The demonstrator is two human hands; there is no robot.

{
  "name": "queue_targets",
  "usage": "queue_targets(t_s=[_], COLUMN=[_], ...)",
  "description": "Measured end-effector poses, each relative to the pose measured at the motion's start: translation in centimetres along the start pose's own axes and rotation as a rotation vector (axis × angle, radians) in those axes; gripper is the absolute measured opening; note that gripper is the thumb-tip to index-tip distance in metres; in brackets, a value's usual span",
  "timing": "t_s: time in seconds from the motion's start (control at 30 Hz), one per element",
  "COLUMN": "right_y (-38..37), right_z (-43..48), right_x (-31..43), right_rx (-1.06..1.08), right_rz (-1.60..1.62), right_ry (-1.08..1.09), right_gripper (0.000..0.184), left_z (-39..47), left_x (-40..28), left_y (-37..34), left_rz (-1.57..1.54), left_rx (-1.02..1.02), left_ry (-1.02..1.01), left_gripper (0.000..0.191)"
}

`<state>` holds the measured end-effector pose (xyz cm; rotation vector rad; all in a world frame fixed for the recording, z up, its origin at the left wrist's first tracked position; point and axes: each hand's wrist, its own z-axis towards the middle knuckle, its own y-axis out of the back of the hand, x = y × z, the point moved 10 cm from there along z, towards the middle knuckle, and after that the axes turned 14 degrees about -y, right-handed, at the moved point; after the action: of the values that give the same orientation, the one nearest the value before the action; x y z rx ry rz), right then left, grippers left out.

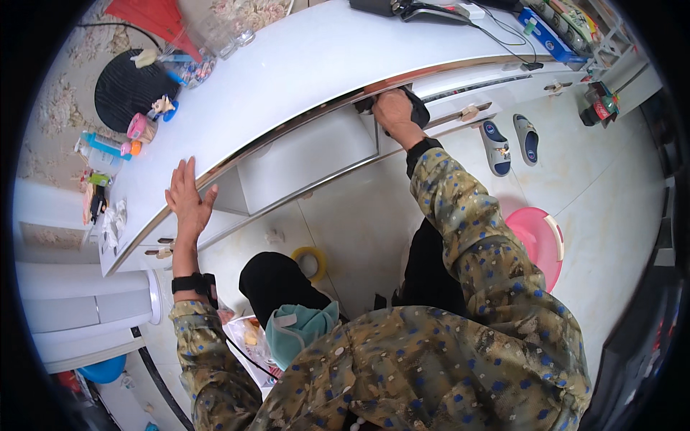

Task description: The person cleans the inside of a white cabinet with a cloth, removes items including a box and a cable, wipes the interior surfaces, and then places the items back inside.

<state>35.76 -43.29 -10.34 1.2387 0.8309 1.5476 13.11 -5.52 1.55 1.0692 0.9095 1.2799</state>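
My right hand [394,114] grips a bunched black cloth [419,110] at the front of a long white cabinet [302,64], just below its top edge. Part of the cloth is hidden under my fingers and the overhanging top. To the left of that hand, a front compartment [310,145] of the cabinet stands open, its pale inside showing. My left hand [188,202] lies with fingers spread over the cabinet's front edge, near the compartment's left end, and holds nothing. A teal cloth [296,328] rests by my lap.
Gray slippers [497,151], a pink basin [533,242] and a roll of yellow tape [311,264] are on the tiled floor. A hair dryer [434,13] with a cord lies on the cabinet top. Bottles [102,153] and a round black object [135,89] stand at its left.
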Motion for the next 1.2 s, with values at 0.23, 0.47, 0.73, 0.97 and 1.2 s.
queue_targets(t_s=[0.23, 0.47, 0.73, 0.97, 1.2], right_y=[0.2, 1.1, 3.9, 7.8, 6.3], right_z=[2.6, -1.7, -8.7, -5.4, -3.5], right_x=[1.1, 1.9, 6.8, 3.2, 0.0], right_rx=[0.017, 0.057, 0.354, -0.173, -0.53], right_rz=[0.158, 0.179, 0.673, 0.342, 0.121], right_ry=[0.053, 0.13, 0.331, 0.168, 0.146], right_gripper=[0.021, 0.024, 0.015, 0.016, 0.016], left_z=[0.0, 0.1, 0.0, 0.1, 0.0], left_x=[0.3, 0.3, 0.4, 0.2, 0.2], left_y=[-0.1, -0.1, -0.3, 0.0, 0.1], left_rz=[-0.013, -0.021, 0.003, -0.012, -0.015], left_rx=[0.028, 0.017, 0.028, -0.007, -0.008], left_ry=[0.028, 0.023, -0.003, -0.009, -0.001], left_gripper=[0.077, 0.077, 0.074, 0.074, 0.075])
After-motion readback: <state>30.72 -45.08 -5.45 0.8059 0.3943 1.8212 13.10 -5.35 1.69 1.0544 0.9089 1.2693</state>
